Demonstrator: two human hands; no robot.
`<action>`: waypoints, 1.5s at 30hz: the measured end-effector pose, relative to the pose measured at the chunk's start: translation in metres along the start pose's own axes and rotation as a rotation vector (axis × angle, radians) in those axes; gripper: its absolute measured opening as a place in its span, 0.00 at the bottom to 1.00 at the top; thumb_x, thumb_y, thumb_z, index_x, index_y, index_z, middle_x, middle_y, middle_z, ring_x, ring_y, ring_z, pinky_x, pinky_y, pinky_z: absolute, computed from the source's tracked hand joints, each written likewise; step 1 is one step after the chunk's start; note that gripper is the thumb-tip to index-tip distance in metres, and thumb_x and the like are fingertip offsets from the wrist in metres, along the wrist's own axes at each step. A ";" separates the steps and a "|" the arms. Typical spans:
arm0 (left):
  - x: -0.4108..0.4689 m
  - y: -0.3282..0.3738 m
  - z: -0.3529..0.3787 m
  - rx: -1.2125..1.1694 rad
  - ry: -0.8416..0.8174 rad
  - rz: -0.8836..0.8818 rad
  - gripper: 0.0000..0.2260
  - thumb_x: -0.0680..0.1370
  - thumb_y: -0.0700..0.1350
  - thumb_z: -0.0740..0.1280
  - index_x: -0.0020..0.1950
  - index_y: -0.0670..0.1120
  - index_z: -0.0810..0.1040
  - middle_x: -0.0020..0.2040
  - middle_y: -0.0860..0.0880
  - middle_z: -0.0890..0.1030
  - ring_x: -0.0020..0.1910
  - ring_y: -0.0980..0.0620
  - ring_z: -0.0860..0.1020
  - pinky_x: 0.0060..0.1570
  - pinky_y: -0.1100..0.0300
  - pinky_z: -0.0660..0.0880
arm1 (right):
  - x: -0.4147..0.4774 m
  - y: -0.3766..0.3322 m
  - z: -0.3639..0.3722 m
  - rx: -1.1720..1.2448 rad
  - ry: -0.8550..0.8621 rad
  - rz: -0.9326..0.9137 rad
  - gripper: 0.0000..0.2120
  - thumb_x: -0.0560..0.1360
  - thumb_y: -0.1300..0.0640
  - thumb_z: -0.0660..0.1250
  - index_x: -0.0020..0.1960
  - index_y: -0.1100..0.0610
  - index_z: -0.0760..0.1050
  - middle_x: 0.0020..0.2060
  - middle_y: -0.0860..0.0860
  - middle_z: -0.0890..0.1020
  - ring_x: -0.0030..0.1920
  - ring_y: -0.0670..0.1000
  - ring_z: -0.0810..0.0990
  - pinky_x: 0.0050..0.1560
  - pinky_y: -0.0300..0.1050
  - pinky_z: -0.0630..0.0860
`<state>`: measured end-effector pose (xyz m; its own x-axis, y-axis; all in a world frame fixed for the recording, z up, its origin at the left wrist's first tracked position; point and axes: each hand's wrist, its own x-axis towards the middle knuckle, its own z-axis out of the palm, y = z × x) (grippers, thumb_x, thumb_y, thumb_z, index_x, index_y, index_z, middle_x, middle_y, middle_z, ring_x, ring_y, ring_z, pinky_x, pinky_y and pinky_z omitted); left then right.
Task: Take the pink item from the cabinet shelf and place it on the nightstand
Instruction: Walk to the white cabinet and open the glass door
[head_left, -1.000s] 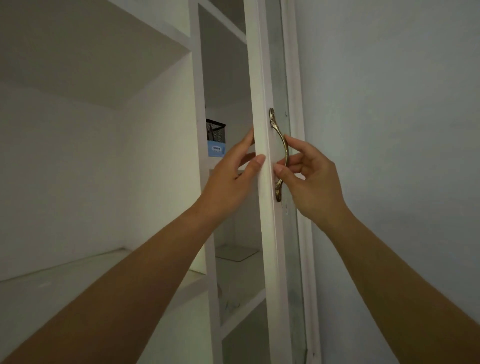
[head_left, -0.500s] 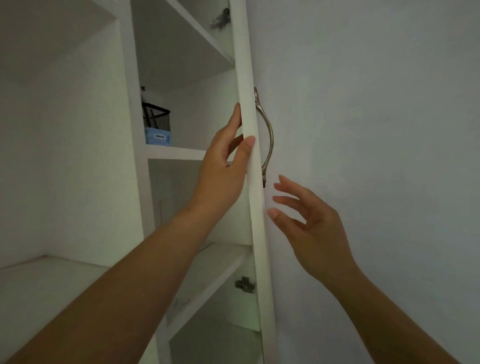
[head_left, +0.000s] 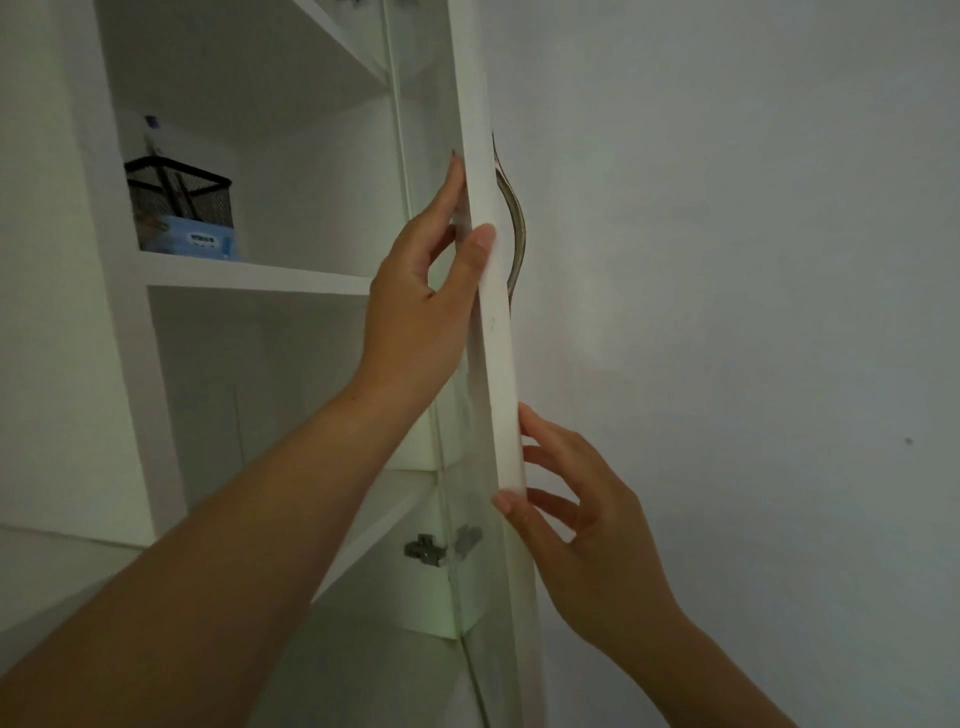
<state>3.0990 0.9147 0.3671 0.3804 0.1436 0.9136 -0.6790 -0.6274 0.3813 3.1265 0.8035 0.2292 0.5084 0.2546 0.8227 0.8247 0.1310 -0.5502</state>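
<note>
A white cabinet door (head_left: 493, 338) with a glass pane stands swung wide open, seen edge-on. My left hand (head_left: 421, 296) grips its front edge, thumb on the edge and fingers behind. My right hand (head_left: 582, 525) is lower, fingers spread, its fingertips touching the door's edge and outer face. A curved metal handle (head_left: 514, 228) sticks out on the door's far side. The shelf (head_left: 249, 275) inside carries a black mesh basket (head_left: 179, 195) and a blue packet (head_left: 189, 239). No pink item shows.
A plain grey-white wall (head_left: 753, 260) fills the right side, close behind the open door. A metal hinge (head_left: 426, 551) sits on the lower cabinet side. A lower shelf (head_left: 379, 514) and a wide open compartment lie at the left.
The door has swung further open, showing more of the cabinet's inside. My right hand left the handle, dropped lower and now touches the door's edge. My left hand keeps its grip.
</note>
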 end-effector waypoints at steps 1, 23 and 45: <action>0.001 0.000 0.007 0.003 0.005 0.007 0.22 0.78 0.51 0.60 0.72 0.57 0.61 0.71 0.57 0.67 0.67 0.55 0.69 0.64 0.48 0.70 | -0.001 0.004 -0.005 0.005 0.007 -0.005 0.25 0.72 0.55 0.67 0.68 0.45 0.65 0.60 0.39 0.73 0.59 0.39 0.73 0.52 0.31 0.75; 0.036 -0.065 0.210 0.628 -0.109 0.206 0.29 0.77 0.61 0.53 0.75 0.55 0.47 0.77 0.52 0.46 0.75 0.51 0.47 0.67 0.58 0.48 | 0.049 0.139 -0.156 -0.001 0.063 0.101 0.23 0.72 0.49 0.63 0.65 0.42 0.64 0.58 0.39 0.75 0.54 0.38 0.75 0.50 0.32 0.76; 0.033 -0.176 0.256 0.838 -0.203 0.240 0.30 0.75 0.66 0.51 0.74 0.58 0.47 0.75 0.54 0.46 0.73 0.53 0.46 0.68 0.50 0.46 | 0.095 0.250 -0.191 0.023 0.068 0.060 0.25 0.72 0.57 0.67 0.61 0.36 0.62 0.52 0.41 0.75 0.52 0.39 0.75 0.46 0.30 0.76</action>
<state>3.3919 0.8342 0.2935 0.4446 -0.1518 0.8828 -0.1029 -0.9877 -0.1180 3.4280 0.6774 0.1973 0.5733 0.1973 0.7952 0.7864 0.1398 -0.6017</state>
